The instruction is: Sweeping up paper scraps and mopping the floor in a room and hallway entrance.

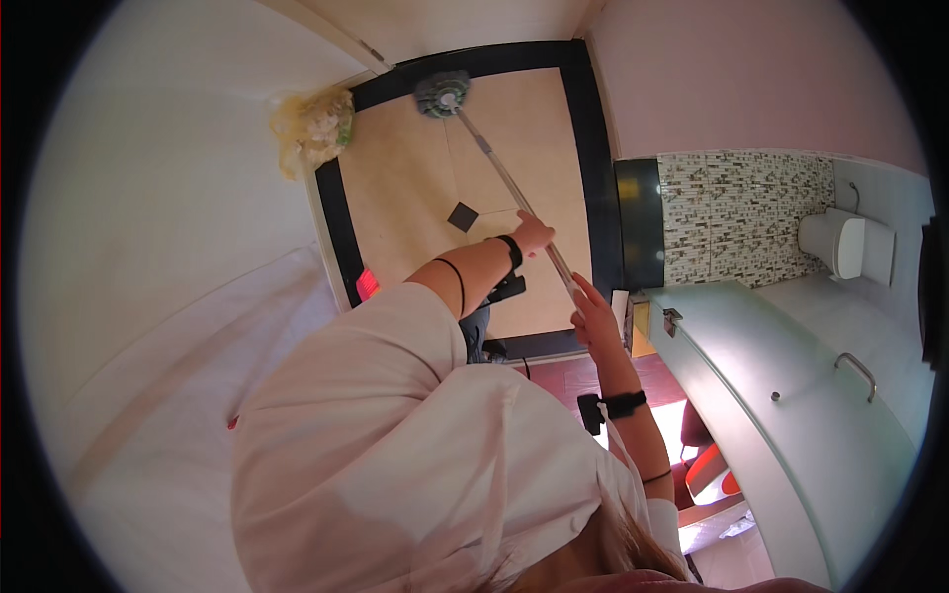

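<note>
A mop with a long metal handle (511, 181) slants across the middle of the view. Its round grey-green head (442, 95) rests on the beige tiled floor (400, 185), close to the dark border at the far end. My left hand (534, 234) is closed around the handle about midway along. Nearer to my body, my right hand (593, 315) grips the upper end of the same handle. A black band with a device is strapped on each wrist.
A yellowish plastic bag (315, 130) sits against the wall at left, beside the floor's dark border. To the right, a frosted glass door (749, 370) stands open by a bathroom with a white toilet (834, 241). A small pink-red object (367, 284) lies at the left edge.
</note>
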The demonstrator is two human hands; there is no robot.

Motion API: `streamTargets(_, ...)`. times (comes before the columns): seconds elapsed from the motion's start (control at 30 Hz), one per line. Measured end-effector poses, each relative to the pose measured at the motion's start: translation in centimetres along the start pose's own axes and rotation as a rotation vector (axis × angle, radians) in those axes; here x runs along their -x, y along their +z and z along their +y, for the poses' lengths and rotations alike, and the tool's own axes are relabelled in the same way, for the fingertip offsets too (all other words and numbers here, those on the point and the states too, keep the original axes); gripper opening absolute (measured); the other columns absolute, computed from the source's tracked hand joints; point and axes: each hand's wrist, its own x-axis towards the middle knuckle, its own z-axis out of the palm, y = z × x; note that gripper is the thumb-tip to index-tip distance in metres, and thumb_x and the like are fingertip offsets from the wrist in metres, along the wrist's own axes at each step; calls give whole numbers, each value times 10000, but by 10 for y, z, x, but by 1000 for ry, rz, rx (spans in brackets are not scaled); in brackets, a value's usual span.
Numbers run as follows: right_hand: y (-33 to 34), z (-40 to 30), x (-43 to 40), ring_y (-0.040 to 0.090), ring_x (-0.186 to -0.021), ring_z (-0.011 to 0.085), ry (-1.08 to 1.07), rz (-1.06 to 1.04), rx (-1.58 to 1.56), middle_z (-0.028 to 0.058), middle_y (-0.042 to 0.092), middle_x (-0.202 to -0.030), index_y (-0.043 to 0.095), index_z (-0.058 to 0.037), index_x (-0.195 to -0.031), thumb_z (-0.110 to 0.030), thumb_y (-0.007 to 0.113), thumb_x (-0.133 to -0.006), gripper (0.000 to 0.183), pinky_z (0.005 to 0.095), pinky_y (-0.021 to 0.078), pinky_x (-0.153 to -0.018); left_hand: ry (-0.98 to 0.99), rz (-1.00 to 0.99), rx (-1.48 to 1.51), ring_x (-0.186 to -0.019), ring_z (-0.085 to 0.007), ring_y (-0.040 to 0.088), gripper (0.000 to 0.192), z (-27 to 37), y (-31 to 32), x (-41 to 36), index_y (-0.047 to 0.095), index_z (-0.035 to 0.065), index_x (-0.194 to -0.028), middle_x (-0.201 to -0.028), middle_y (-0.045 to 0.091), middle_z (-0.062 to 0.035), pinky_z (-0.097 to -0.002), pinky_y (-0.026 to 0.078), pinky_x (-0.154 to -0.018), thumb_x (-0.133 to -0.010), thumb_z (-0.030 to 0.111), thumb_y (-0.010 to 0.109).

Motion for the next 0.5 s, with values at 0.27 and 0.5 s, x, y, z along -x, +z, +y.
streamTargets(0.27,20,12,28,235,-411,39,76,-52,-320,-76,282,-543,378,-272,-1431,-310,502,-972,477,197,180,-374,74,-79,-217,-546,-302,613,983,26,3,21,-189,-269,-1226,-745,613,-227,-339,489,-431,-824,219,564)
streamTargets(0.5,62,-13,-8,236,-415,37,85,-268,-185,-66,296,-561,246,-353,-1472,-354,452,-990,524,192,203,-385,121,112,-27,-647,-323,634,959,11,-61,16,-161,-195,-1320,-847,609,-257,-372,517,-479,-855,259,544)
